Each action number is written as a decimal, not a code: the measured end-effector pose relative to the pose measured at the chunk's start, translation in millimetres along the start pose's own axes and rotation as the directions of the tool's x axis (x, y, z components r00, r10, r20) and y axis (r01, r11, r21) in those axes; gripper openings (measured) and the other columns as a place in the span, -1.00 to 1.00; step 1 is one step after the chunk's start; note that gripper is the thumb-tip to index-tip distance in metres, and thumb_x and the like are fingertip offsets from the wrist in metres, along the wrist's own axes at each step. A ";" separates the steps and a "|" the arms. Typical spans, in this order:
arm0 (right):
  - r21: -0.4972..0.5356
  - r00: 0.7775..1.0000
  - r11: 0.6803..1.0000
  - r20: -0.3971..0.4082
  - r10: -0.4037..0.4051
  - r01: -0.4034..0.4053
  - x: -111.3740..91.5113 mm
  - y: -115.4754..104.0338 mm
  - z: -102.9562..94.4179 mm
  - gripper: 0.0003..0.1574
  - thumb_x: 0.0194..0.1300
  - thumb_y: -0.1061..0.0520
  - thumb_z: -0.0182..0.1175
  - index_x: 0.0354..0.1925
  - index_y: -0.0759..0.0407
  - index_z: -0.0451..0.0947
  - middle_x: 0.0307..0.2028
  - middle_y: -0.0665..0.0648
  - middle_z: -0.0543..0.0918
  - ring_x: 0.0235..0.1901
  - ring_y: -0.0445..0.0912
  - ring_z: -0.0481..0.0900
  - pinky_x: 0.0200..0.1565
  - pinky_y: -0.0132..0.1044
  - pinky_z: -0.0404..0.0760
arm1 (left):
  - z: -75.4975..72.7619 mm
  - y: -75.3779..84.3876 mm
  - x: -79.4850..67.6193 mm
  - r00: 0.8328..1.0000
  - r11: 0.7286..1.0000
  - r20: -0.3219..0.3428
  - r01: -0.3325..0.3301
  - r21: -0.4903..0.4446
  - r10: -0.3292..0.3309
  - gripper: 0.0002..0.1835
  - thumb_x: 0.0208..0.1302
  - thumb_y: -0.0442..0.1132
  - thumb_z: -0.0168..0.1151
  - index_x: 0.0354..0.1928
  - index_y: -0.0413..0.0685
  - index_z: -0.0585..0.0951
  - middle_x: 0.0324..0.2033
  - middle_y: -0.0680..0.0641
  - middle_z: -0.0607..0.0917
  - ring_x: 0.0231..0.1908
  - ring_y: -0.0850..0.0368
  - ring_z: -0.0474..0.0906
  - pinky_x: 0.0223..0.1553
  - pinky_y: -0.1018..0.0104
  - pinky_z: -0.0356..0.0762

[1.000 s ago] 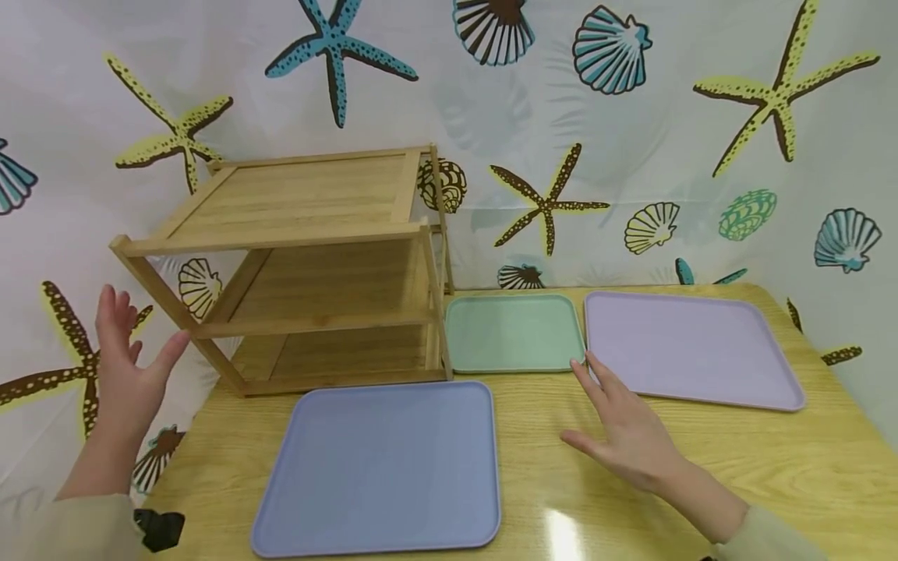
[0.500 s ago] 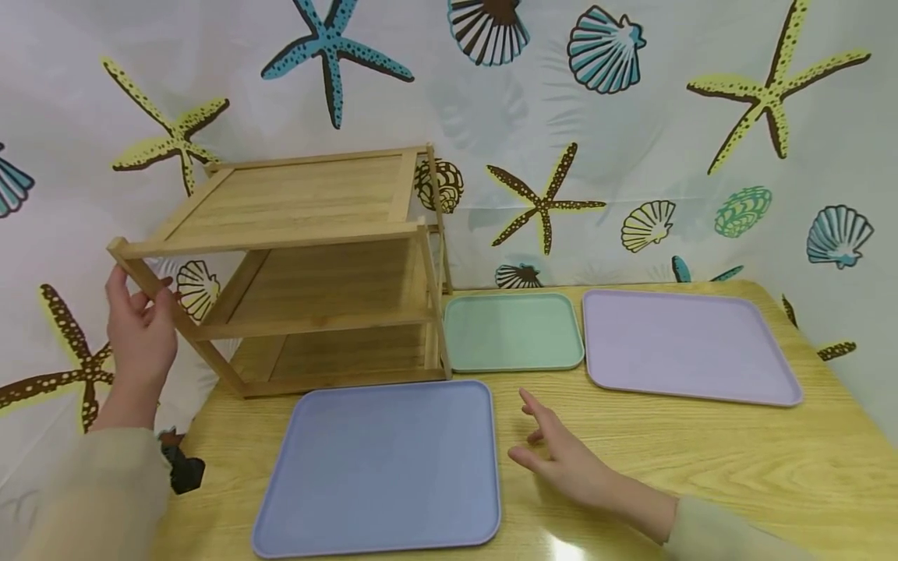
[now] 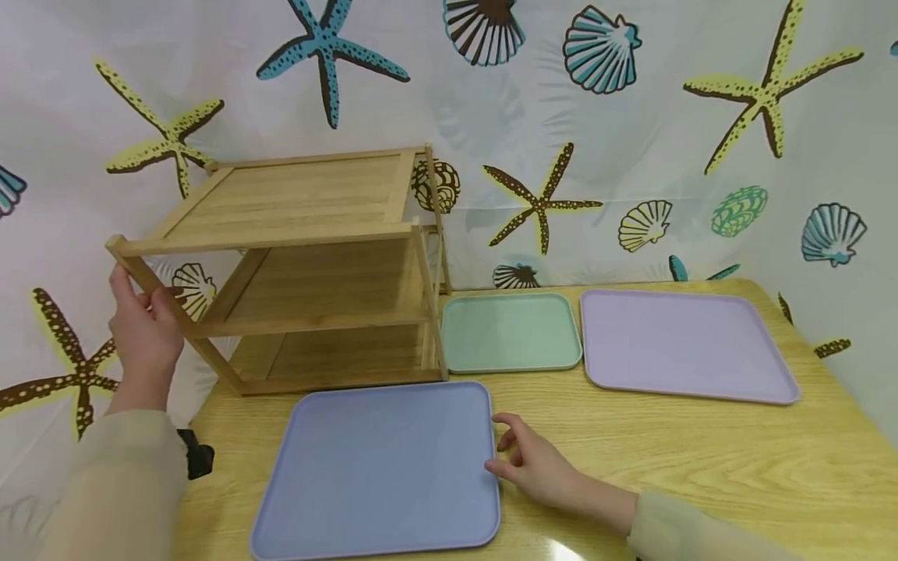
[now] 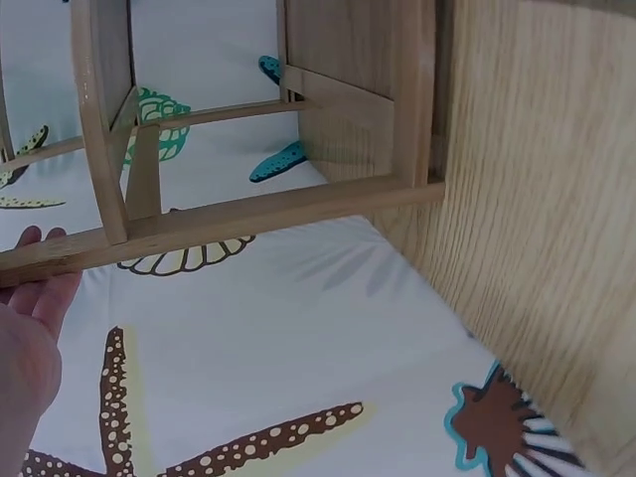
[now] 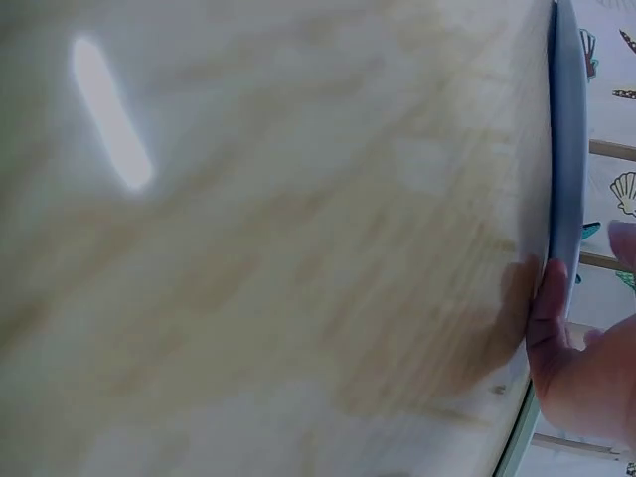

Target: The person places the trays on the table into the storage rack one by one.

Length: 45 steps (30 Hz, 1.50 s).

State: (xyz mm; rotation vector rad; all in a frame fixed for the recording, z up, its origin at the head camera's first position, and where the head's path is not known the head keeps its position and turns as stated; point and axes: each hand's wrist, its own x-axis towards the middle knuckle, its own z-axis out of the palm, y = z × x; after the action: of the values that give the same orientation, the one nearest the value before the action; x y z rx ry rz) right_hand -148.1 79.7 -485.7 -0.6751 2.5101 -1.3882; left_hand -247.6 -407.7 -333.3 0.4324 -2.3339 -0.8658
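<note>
My left hand (image 3: pixel 147 327) grips the front left post of a wooden three-level rack (image 3: pixel 316 323). In the left wrist view, the fingers (image 4: pixel 52 290) wrap around that post (image 4: pixel 229 224). My right hand (image 3: pixel 536 463) is at the right edge of a blue tray (image 3: pixel 382 467) in front of the rack. Its fingers are bent, with a gap between index finger and thumb, and the thumb tip reaches over the rim. In the right wrist view, a finger (image 5: pixel 547 308) touches the tray's outer rim (image 5: pixel 569 149); no firm hold shows.
A small green tray (image 3: pixel 512 331) lies right of the rack, and a lilac tray (image 3: pixel 687 343) lies beyond it. All stand on a wood-grain table (image 3: pixel 666 444). A white cloth (image 3: pixel 484 117) with starfish and shells hangs behind and at the sides.
My left hand has moved right and up onto the rack's post and gripped it. My right hand has moved left and nearer, from before the lilac tray to the blue tray's edge.
</note>
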 end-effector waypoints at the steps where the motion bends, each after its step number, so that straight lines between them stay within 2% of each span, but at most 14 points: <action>1: -0.013 1.000 1.000 0.003 -0.008 0.008 1.4 0.1 0.2 -0.26 0.29 0.05 0.30 0.28 0.28 0.24 -0.22 0.07 0.53 -0.46 -0.25 0.46 -0.38 -0.34 0.46 | 0.5 0.1 0.2 1.000 1.000 -0.009 -0.005 -0.001 0.005 -0.46 0.51 -0.17 -0.31 0.47 0.27 -0.03 0.05 -0.35 0.60 -0.01 -0.37 0.55 -0.09 -0.12 0.46; 6: -0.036 0.998 0.998 0.052 -0.042 0.044 6.0 -0.3 1.7 -0.38 0.25 0.10 0.34 0.17 0.25 0.31 -0.39 -0.03 0.49 -0.50 -0.29 0.45 -0.40 -0.38 0.45 | 1.1 -2.8 0.7 1.000 1.000 -0.027 -0.004 0.006 0.004 -0.46 0.50 -0.17 -0.31 0.46 0.24 -0.03 0.05 -0.37 0.60 -0.04 -0.43 0.53 -0.08 -0.14 0.42; 7: -0.032 0.997 0.998 0.055 -0.046 0.048 6.5 -0.3 2.1 -0.39 0.24 0.12 0.35 0.15 0.25 0.32 -0.41 -0.04 0.48 -0.51 -0.29 0.45 -0.41 -0.38 0.45 | 1.0 -3.4 0.5 1.000 1.000 -0.018 0.003 0.003 -0.003 -0.46 0.50 -0.16 -0.31 0.46 0.25 -0.05 0.06 -0.39 0.58 -0.04 -0.46 0.51 -0.05 -0.22 0.38; 13: -0.011 0.999 0.999 0.028 -0.039 0.040 8.9 1.3 7.0 -0.48 0.15 0.28 0.36 0.04 0.29 0.39 -0.49 -0.03 0.46 -0.58 -0.31 0.41 -0.46 -0.40 0.46 | 4.6 -5.0 -1.1 1.000 1.000 -0.019 -0.002 0.014 0.002 -0.47 0.50 -0.14 -0.31 0.45 0.22 -0.04 0.03 -0.44 0.58 -0.09 -0.51 0.50 -0.09 -0.25 0.38; 17: -0.025 1.000 0.999 0.002 -0.021 0.021 11.2 0.1 10.5 -0.53 0.08 0.36 0.30 -0.01 0.30 0.43 -0.53 -0.04 0.45 -0.61 -0.30 0.38 -0.52 -0.41 0.43 | 4.1 -5.6 -0.8 1.000 1.000 -0.004 0.013 0.023 -0.013 -0.47 0.50 -0.15 -0.32 0.45 0.20 -0.06 0.05 -0.42 0.57 -0.07 -0.51 0.50 -0.09 -0.25 0.38; 20: 0.019 1.000 1.000 0.009 0.009 -0.009 12.6 -1.3 10.8 -0.53 0.06 0.41 0.23 0.00 0.31 0.42 -0.56 -0.02 0.45 -0.66 -0.27 0.43 -0.60 -0.39 0.48 | 2.9 -6.0 0.2 1.000 0.999 0.011 0.025 0.027 -0.026 -0.47 0.51 -0.15 -0.34 0.45 0.19 -0.08 0.08 -0.42 0.55 -0.05 -0.49 0.49 -0.08 -0.24 0.38; 24: 0.134 0.997 0.989 0.052 0.061 -0.068 13.8 -2.5 7.9 -0.54 0.14 0.43 0.10 0.05 0.31 0.37 -0.58 0.03 0.50 -0.75 -0.20 0.48 -0.70 -0.33 0.51 | 0.5 -4.6 0.8 1.000 0.999 0.002 0.019 0.029 -0.019 -0.48 0.51 -0.15 -0.34 0.44 0.19 -0.06 0.06 -0.42 0.57 -0.07 -0.46 0.51 -0.12 -0.19 0.40; 27: 0.172 0.996 0.982 0.067 0.065 -0.076 14.2 -2.1 5.7 -0.56 0.21 0.42 -0.01 0.09 0.29 0.35 -0.60 0.01 0.47 -0.77 -0.21 0.42 -0.71 -0.36 0.46 | -1.3 -2.8 0.9 1.000 1.000 -0.013 0.010 0.024 -0.009 -0.49 0.51 -0.14 -0.33 0.43 0.20 -0.04 0.05 -0.40 0.58 -0.08 -0.45 0.52 -0.13 -0.17 0.39; 29: 0.170 0.996 0.983 0.072 0.059 -0.071 13.9 -1.2 5.0 -0.58 0.26 0.42 -0.07 0.10 0.28 0.35 -0.59 0.02 0.42 -0.72 -0.20 0.37 -0.67 -0.38 0.42 | -2.2 -2.0 1.0 1.000 1.000 -0.011 0.014 0.019 -0.014 -0.49 0.50 -0.14 -0.34 0.43 0.20 -0.05 0.06 -0.41 0.57 -0.07 -0.46 0.51 -0.12 -0.18 0.39; 30: 0.165 0.996 0.985 0.073 0.048 -0.059 13.4 -0.9 4.9 -0.59 0.29 0.42 -0.10 0.10 0.29 0.35 -0.53 0.06 0.45 -0.63 -0.16 0.42 -0.59 -0.36 0.46 | -2.4 -1.8 1.1 1.000 1.000 -0.009 0.018 0.015 -0.018 -0.49 0.50 -0.15 -0.34 0.43 0.20 -0.05 0.07 -0.40 0.57 -0.07 -0.46 0.51 -0.11 -0.18 0.38; 33: 0.168 0.996 0.985 0.082 0.036 -0.049 11.3 -0.7 4.7 -0.61 0.36 0.42 -0.18 0.11 0.30 0.35 -0.22 0.28 0.53 -0.23 0.03 0.53 -0.19 -0.16 0.55 | -2.2 -1.7 1.7 1.000 0.999 0.004 0.030 0.011 -0.030 -0.48 0.51 -0.14 -0.34 0.44 0.21 -0.07 0.08 -0.42 0.55 -0.05 -0.47 0.49 -0.09 -0.21 0.38; 36: 0.197 0.996 0.980 0.082 0.025 -0.041 9.8 -1.4 4.5 -0.61 0.38 0.43 -0.22 0.12 0.33 0.33 0.15 0.44 0.38 0.19 0.19 0.31 0.16 0.10 0.32 | -1.3 -1.7 2.5 0.999 0.999 0.014 0.035 0.007 -0.035 -0.47 0.51 -0.13 -0.34 0.45 0.23 -0.08 0.09 -0.42 0.55 -0.04 -0.47 0.49 -0.07 -0.22 0.38; 40: 0.207 0.997 0.977 0.077 0.028 -0.044 7.5 -2.6 4.0 -0.61 0.39 0.43 -0.22 0.14 0.35 0.31 0.20 0.50 0.33 0.27 0.25 0.23 0.23 0.19 0.19 | -1.0 -0.8 2.2 0.999 0.999 0.025 0.043 0.010 -0.044 -0.47 0.51 -0.12 -0.35 0.46 0.26 -0.10 0.11 -0.40 0.54 -0.02 -0.45 0.49 -0.06 -0.20 0.38; 45: 0.257 0.997 0.965 0.074 0.037 -0.055 2.6 -2.7 -0.6 -0.59 0.41 0.41 -0.21 0.19 0.37 0.27 0.09 0.47 0.40 0.09 0.18 0.42 0.09 0.05 0.43 | -0.8 1.5 0.9 0.996 0.998 0.058 0.070 0.009 -0.070 -0.45 0.52 -0.13 -0.38 0.47 0.30 -0.15 0.15 -0.33 0.54 0.05 -0.38 0.49 -0.02 -0.18 0.41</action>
State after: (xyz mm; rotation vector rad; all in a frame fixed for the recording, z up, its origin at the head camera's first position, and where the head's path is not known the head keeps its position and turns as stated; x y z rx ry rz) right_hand -149.8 77.6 -482.9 -0.5968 2.2218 -1.6090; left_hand -247.9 -407.5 -331.5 0.5009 -2.3875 -0.9151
